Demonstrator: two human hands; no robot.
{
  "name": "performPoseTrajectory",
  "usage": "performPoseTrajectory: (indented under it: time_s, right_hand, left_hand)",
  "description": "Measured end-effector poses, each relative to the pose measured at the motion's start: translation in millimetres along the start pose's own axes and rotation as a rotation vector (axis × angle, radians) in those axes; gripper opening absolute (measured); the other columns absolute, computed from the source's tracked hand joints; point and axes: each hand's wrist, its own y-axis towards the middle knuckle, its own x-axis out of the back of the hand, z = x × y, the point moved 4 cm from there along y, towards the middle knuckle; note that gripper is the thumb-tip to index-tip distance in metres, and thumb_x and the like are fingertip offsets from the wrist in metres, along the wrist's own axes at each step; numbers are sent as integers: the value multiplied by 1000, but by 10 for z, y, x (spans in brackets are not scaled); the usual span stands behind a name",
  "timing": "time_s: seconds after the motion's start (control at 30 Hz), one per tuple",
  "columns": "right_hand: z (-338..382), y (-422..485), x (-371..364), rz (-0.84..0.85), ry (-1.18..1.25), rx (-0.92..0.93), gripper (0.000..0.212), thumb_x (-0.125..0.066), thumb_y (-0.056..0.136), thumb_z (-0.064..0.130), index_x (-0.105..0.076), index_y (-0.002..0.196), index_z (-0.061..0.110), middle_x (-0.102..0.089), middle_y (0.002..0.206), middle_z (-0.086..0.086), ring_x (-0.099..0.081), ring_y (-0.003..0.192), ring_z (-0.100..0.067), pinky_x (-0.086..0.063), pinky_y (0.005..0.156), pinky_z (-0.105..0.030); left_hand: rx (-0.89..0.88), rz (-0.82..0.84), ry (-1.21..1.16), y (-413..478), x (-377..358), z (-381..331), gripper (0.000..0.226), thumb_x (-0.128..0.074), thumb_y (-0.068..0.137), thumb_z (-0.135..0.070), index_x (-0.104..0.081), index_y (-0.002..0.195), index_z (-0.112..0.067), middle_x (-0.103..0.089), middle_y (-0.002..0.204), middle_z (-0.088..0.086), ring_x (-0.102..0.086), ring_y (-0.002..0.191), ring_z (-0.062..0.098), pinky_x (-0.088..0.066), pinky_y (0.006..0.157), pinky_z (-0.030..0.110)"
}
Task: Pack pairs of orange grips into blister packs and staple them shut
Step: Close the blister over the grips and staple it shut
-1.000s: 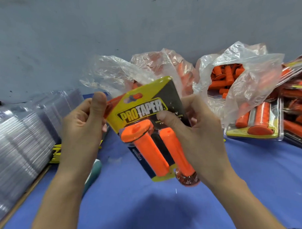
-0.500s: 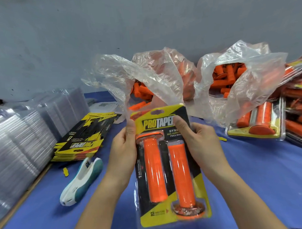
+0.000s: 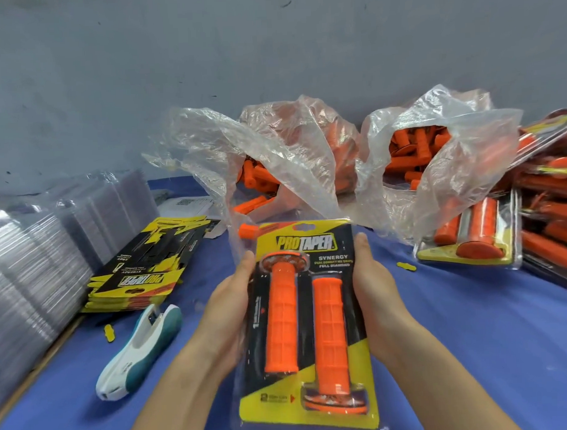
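Left hand (image 3: 233, 300) and right hand (image 3: 375, 292) clasp the blister pack (image 3: 309, 243) by its sides, two orange grips (image 3: 284, 317) inside. Behind it, clear bags (image 3: 466, 163) hold loose grips (image 3: 411, 152).

The blister pack (image 3: 303, 310) was clear, glossy plastic over a smooth printed card in yellow and black. Inside, the orange grips (image 3: 283, 314) looked rubbery and matt, with a moulded grid texture. The stapler (image 3: 142, 345) had a smooth white and teal plastic shell with a slight sheen. The plastic bags (image 3: 273, 157) were thin, crinkled, translucent film. The stack of empty blister shells (image 3: 30, 272) was shiny clear plastic, and the stack of printed cards (image 3: 142, 271) was card. The blue table cover (image 3: 473, 337) looked matt, and the grey wall (image 3: 270, 54) matt and scuffed.
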Motion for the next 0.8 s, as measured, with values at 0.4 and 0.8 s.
performPoseTrajectory:
  time_s: [0.4,0.8]
  right_hand:
    - [160,-82,326,7,271,-159,53,-51,92,62,-73,110,16,-75,101,-12,-70,84,-25,-55,81,-39]
    - [785,-170,1292,175,611,77,59,-44,96,62,-69,121,15,-72,110,-14,-71,100,-27,-60,77,-40]
  left_hand:
    - [86,30,37,-346,-290,192,46,-55,89,-59,-79,74,-24,-76,82,13,-74,67,25,-53,44,27]
    - [-198,260,267,-592,-1253,159,17,-57,72,-50,-70,81,-56,-76,85,-13,-71,77,-2,-50,65,11]
